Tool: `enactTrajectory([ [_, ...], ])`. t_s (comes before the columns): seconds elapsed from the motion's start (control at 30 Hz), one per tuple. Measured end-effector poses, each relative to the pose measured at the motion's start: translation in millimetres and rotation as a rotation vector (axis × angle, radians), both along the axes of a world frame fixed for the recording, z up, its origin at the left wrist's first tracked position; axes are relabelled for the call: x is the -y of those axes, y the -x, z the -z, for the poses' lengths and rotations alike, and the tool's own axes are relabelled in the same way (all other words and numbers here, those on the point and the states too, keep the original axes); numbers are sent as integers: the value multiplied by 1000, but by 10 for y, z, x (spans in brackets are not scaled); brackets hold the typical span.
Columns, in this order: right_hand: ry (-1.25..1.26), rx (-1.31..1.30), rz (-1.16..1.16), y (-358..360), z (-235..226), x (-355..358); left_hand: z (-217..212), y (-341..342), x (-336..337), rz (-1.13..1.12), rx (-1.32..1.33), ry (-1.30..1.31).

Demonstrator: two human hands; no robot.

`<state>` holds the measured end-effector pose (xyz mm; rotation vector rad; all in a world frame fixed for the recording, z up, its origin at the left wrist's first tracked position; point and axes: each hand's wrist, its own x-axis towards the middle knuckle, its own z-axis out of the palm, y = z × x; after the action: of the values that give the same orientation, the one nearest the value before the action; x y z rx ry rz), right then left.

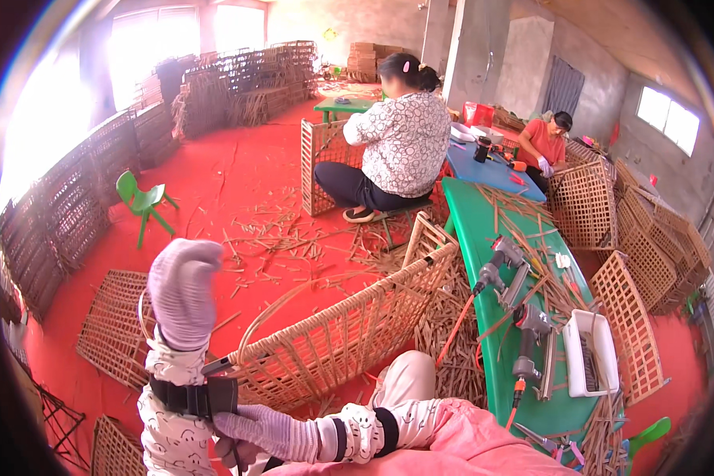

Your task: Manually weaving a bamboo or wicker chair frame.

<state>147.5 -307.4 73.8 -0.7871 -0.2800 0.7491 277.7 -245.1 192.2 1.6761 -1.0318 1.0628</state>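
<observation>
My left hand, in a striped grey-lilac glove, is raised at the left, slightly blurred. Its fingers reach upward, loosely bent at the tips, with nothing seen in them. A black strap with a dark box wraps my left wrist over the printed sleeve. My right hand, gloved alike, reaches across and closes on the lower edge of that strap; its fingertips are partly hidden. Just beyond my hands lies a woven wicker basket on its side, with a curved loose strip rising from its rim.
To the right, a green table bears air nailers, a white tray, pliers and wicker strips. One person sits ahead; another works behind a blue table. Woven panels and a green chair stand left.
</observation>
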Motion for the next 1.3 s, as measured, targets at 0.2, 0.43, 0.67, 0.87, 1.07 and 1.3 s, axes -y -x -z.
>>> enactTrajectory([
  [0.2, 13, -226, -42, 182, -171, -159, 92, 18, -131, -145, 275, -452],
  [0.43, -25, 6, 14, 330, -309, -158, 304, 40, -165, -202, 242, -406],
  [0.67, 76, -141, -274, 345, 230, -609, 486, 304, -442, -25, 40, -142],
  [0.87, 120, 519, -17, 342, 529, -595, 326, 526, -656, 884, -728, 861],
  [1.07, 626, 737, -157, 234, 1061, -177, 752, 857, -680, 269, -884, 401],
  [1.3, 674, 62, 106, 380, 1615, 701, 1377, 403, -947, -435, -164, -500],
])
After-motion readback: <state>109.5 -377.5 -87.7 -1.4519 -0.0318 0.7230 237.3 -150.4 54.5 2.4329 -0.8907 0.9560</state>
